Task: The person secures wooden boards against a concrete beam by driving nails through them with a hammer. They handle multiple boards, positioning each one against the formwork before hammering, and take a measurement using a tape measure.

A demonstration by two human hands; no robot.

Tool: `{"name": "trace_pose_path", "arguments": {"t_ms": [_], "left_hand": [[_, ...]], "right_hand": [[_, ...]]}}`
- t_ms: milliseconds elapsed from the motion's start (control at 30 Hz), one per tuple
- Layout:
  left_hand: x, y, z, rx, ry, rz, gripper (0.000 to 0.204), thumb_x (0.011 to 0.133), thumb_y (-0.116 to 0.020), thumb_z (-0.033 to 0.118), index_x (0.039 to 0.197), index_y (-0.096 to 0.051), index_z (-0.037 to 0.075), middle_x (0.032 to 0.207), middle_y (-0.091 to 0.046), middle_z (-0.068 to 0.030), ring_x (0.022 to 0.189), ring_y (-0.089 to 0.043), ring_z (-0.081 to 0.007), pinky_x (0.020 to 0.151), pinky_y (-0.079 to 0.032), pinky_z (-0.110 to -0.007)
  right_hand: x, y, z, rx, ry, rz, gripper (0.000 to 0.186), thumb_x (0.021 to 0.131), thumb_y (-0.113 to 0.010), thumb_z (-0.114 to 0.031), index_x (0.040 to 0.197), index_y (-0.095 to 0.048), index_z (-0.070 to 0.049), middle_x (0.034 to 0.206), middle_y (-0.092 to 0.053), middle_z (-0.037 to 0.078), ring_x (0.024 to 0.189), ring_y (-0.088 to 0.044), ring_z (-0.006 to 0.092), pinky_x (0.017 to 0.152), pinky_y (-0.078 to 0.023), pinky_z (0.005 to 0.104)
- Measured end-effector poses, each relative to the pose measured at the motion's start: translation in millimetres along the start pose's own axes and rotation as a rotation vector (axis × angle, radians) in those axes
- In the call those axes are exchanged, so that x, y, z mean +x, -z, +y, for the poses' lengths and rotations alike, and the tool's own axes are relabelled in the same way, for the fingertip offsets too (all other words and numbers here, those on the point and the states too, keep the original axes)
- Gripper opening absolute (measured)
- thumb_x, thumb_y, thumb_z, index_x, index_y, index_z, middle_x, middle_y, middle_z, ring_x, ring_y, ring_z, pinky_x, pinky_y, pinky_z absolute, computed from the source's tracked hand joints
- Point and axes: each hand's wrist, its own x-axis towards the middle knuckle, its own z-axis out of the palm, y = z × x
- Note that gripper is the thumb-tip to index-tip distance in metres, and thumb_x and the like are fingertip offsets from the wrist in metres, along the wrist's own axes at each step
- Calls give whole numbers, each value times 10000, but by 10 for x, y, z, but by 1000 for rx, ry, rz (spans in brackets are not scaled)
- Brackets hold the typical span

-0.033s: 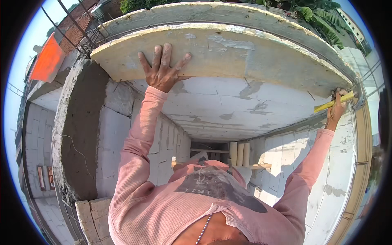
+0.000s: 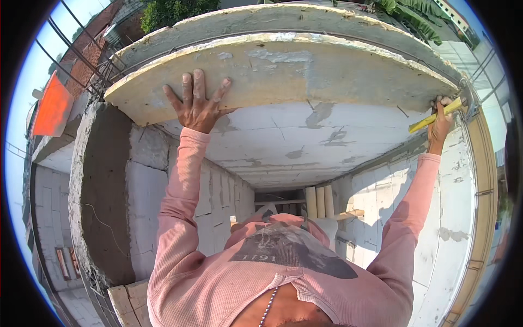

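Observation:
A long plywood-like board (image 2: 261, 79), pale and smeared with grey mortar, stands on edge along the top of the white block wall (image 2: 272, 131). My left hand (image 2: 197, 111) presses flat on its face toward the left, fingers spread and dusty. At the board's far right end, my right hand (image 2: 440, 122) has its fingers closed round a yellow bar-shaped tool (image 2: 422, 124), perhaps a handle. The tool's upper end lies close to the corner, and its exact kind is unclear. Several nails (image 2: 402, 110) stick out near the board's lower edge.
Behind the board runs a second board (image 2: 250, 22), with steel rods between. Rebar (image 2: 68, 38) rises at the far left beside an orange panel (image 2: 53, 106). A rough concrete column (image 2: 103, 191) stands left; timber formwork (image 2: 484, 191) lines the right wall. Wooden pieces (image 2: 320, 201) lie below.
The view has shifted, so the board and both hands sit farther left. My left hand stays on the same part of the board, and the right still grips the yellow tool.

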Motion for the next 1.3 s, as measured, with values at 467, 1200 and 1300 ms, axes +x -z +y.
{"name": "trace_pose_path", "arguments": {"t_ms": [467, 1200, 1300], "left_hand": [[45, 96, -66, 23, -96, 156, 957, 709, -595, 843, 1502, -393, 348, 1537, -380, -250, 1418, -367, -445, 1116, -164, -744], [96, 159, -64, 26, -128, 136, 912, 781, -548, 822, 1533, -344, 346, 1587, -299, -240, 1452, -304, -454, 1125, -152, -725], [109, 110, 15, 5, -114, 152, 912, 779, -542, 827, 1529, -350, 345, 1587, -302, -236, 1456, -302, -449, 1127, -149, -725]], "right_hand": [[-331, -202, 54, 68, 77, 57, 138, 919, -612, -13, 1016, -569, -103, 1041, -586, 11, 994, -585, 132, 860, -483, 294], [-3417, -185, 293, -794, -452, 490, 515, 1002, -562, -441, 1182, -591, 40, 741, -580, 140, 704, -597, 285, 752, -507, 429], [-3542, -283, 293, -734, -415, 516, 505, 1018, -530, -424, 1228, -586, 33, 741, -585, 108, 633, -588, 210, 679, -515, 383]]}}
